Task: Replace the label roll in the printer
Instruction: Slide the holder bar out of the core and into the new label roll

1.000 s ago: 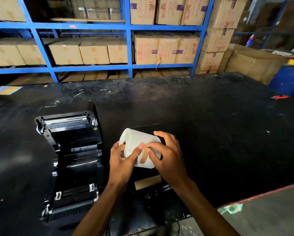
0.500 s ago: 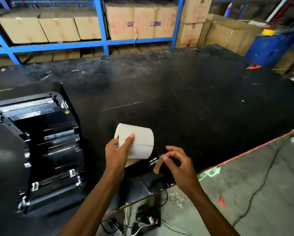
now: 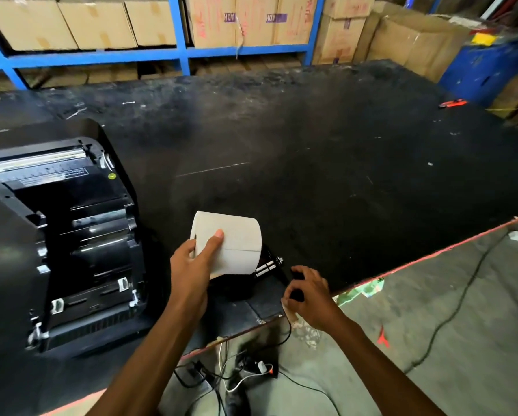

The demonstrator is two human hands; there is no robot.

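Note:
My left hand grips a white label roll and holds it just above the black table, right of the printer. The black label printer stands at the left with its lid open, and its roll bay shows no roll. My right hand is curled over the table's front edge, pinching a small tan strip of tape that is mostly hidden by the fingers. A black roll holder with a spindle lies on the table just behind the roll.
An orange cutter lies at the table's far right. Blue shelving with cardboard boxes runs behind the table. Cables and a power strip lie on the floor below the front edge.
My right hand has peeled the tan strip off the roll and carried it right and down to the table edge. My left hand alone now holds the roll. The view has shifted right.

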